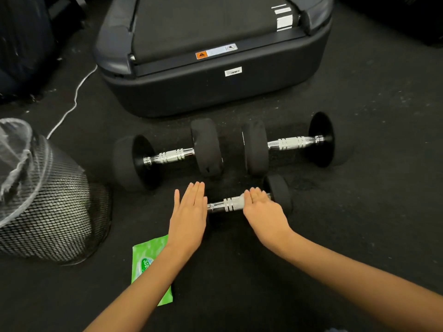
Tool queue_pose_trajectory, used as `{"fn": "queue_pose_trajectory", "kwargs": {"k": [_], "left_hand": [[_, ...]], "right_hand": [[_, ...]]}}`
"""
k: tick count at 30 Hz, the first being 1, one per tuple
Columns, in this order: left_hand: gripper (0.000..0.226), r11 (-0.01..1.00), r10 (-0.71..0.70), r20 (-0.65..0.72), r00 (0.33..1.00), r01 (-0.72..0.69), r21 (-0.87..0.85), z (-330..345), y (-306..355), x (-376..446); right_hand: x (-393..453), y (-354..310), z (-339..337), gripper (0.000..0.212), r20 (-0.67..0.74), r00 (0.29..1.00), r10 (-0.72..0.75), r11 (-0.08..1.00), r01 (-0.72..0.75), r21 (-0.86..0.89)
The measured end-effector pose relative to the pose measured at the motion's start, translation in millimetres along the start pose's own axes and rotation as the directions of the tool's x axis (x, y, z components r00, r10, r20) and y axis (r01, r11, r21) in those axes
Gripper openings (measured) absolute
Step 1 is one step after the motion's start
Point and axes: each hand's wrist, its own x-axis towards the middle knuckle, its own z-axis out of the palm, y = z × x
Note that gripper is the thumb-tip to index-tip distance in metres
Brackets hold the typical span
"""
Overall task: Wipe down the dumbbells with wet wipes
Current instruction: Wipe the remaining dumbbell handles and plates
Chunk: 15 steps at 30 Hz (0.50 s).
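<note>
Head view: looks down at a dark gym floor (pixel 359 236) with three dumbbells set out ahead of a treadmill base (pixel 215 92); all lie within arm's reach, probably so each can be cleaned in turn
Mesh bin: a black mesh bin (pixel 55 212) with a clear liner stands at far left; it sits near the work, likely to take used wipes
Wipes pack: the green wet-wipes pack (pixel 148 257) lies flat on the floor just beside the left forearm, partly hidden by it; whether its flap is open I cannot tell
Left dumbbell: the left large dumbbell (pixel 167 156) rests on the floor, untouched, its inner plate near that of its neighbour
Left hand: the left hand (pixel 189 212) is flat, fingers straight and together, palm down over the near end of the small dumbbell (pixel 251 202); it hides that end's plate and seems to steady it against rolling
Small dumbbell: lies nearest the person, chrome handle showing between the two hands
Right hand: the right hand (pixel 261 207) lies over the handle with fingers bent, pressing a pale wipe (pixel 239 201) onto the knurled bar; the picture is blurred there
Right dumbbell: the right large dumbbell (pixel 287 142) lies beyond, untouched
</note>
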Motion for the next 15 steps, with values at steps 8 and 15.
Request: {"fn": "queue_pose_trajectory", "kwargs": {"k": [8, 15], "left_hand": [[0.057, 1.0, 0.002, -0.01, 1.0, -0.002, 0.001, -1.1, 1.7, -1.9], [0.053, 0.998, -0.022, -0.042, 0.999, 0.019, -0.057, -5.5, 4.7, -2.1]], "right_hand": [[7.7, -13.4, -3.2, 0.027, 0.002, 0.999, 0.035, 0.993, -0.035, -0.109], [1.1, -13.3, -1.4, 0.052, 0.018, 0.997, 0.077, 0.992, -0.075, -0.101]]}}
